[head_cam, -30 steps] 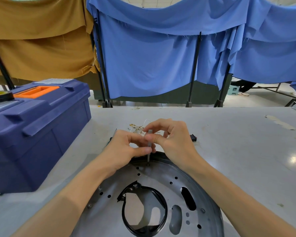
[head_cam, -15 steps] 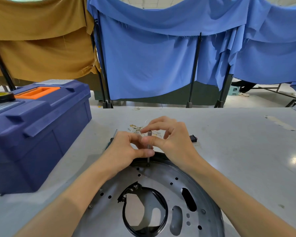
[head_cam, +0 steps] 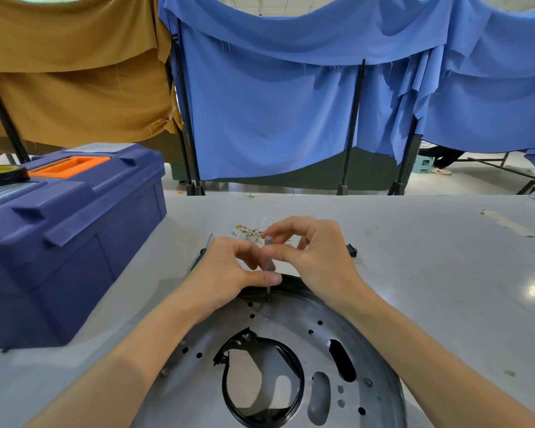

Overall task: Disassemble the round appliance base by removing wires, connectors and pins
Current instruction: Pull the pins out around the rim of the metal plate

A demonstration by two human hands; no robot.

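Note:
A round metal appliance base (head_cam: 294, 341) with a black rim, several holes and a central opening lies on the grey table in front of me. A small grey screwdriver (head_cam: 268, 257) stands upright with its tip on a screw near the base's far edge. My right hand (head_cam: 315, 257) pinches the top of its handle between thumb and fingers. My left hand (head_cam: 229, 270) pinches the lower shaft, thumb lying along the base's rim. Behind my hands lies a small pile of removed wires and gold pins (head_cam: 250, 231).
A large blue toolbox (head_cam: 71, 230) with an orange handle stands at the left, a tape roll (head_cam: 0, 174) on its lid. A small black connector (head_cam: 351, 250) lies right of my right hand. Another screwdriver (head_cam: 205, 247) pokes out behind my left hand. Blue and tan curtains hang beyond the table.
My right hand's fingers have shifted round the screwdriver handle, turning it slightly. The left hand and the base stay where they were.

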